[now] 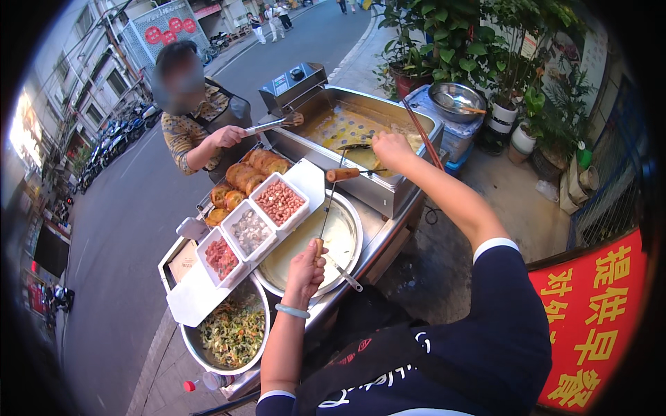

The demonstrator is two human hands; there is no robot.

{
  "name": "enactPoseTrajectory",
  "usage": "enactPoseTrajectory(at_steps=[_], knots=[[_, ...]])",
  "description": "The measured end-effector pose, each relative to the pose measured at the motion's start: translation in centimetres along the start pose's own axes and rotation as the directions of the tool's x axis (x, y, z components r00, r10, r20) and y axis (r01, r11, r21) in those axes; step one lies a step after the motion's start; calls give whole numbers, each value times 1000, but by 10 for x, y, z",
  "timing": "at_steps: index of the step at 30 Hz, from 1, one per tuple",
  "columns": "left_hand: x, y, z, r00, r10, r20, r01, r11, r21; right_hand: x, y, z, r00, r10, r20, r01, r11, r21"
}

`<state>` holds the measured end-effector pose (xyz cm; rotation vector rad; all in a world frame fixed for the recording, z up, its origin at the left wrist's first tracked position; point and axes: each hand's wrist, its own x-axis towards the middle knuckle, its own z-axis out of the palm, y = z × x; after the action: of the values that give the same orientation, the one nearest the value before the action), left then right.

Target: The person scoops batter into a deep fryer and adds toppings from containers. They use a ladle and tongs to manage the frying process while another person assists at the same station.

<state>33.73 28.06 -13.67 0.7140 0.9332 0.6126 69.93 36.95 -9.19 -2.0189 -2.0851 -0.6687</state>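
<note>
My left hand (306,273) grips the wooden handle of a long thin-rod frying ladle (326,210). Its dark, shallow head (356,147) is over the near edge of a steel fryer (359,179). My right hand (394,152) is at that head with bent fingers; whether it pinches something is hidden. Another wooden-handled tool (343,174) rests across the fryer's near rim, its rod reaching inside. Beneath my left hand, a wide metal basin (359,223) contains pale batter, and a metal utensil handle (347,276) leans over its rim.
White tubs of peanuts (281,203), pale chopped pieces (251,232) and reddish minced meat (221,258) stand on a white board. Fried cakes (244,177) lie behind. Across the cart a co-worker's hand (229,137) holds metal tongs (268,125). Chopped vegetables (234,330) fill another bowl. Long chopsticks (422,134) cross the fryer's right rim.
</note>
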Motion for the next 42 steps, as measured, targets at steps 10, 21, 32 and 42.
enactPoseTrajectory(at_steps=[10,21,32,42], knots=[[-5,4,-5,998,-36,46,39,997,-69,4,0,-11,999,10,-35,-8,999,36],[-1,7,-12,980,-139,141,170,954,-247,20,-7,-1,999,-18,-45,21,998,51],[2,10,-12,976,-114,185,170,932,-321,20,-7,-13,997,18,-72,-12,997,71],[3,19,-24,987,-27,156,72,955,-287,-31,15,-80,980,194,-42,-178,953,247]])
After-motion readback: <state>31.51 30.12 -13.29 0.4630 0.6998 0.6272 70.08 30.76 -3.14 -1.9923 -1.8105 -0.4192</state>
